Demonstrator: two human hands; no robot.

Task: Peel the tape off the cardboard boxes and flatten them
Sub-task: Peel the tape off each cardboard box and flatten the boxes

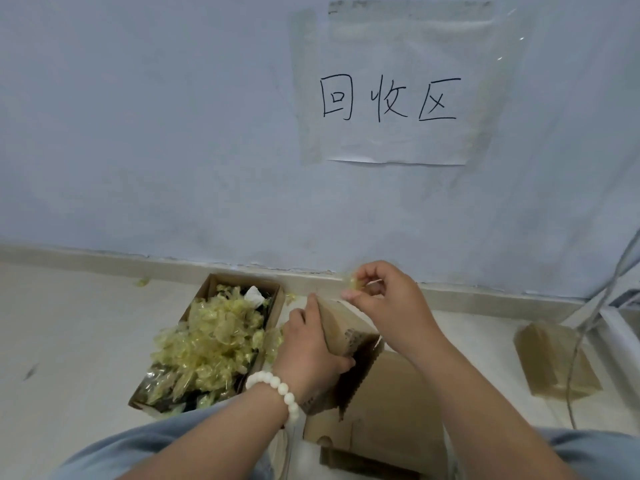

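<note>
Seen from the person's own head, looking down at a pale floor where they sit. Nearest are light blue trousers (145, 448) and, between the knees, flat brown cardboard pieces (398, 403).

On top of these the left hand (308, 351), with a white bead bracelet (277, 386) at the wrist, grips a small cardboard box (346, 334) from its left side, fingers curled round its near face. The box's long axis runs away from the person, its open end toward them.

Just past the box's far end, the right hand (384, 299) is raised. Its thumb and fingertips pinch a yellowish scrap of tape (353, 285); the other fingers are loosely curled. Whether the scrap is fully free of the box cannot be told.

To the left of both hands sits an open waste box (204, 292) heaped with crumpled tape (214, 341). It lies nearer the left hand, so dropping the scrap there probably means the right hand reaching leftward across the held box (a short crossing).

Off to the right lies a flat taped cardboard (554, 365) beside a grey cable (585, 327). Beyond, a pale blue wall carries a handwritten paper sign (391, 98).
</note>
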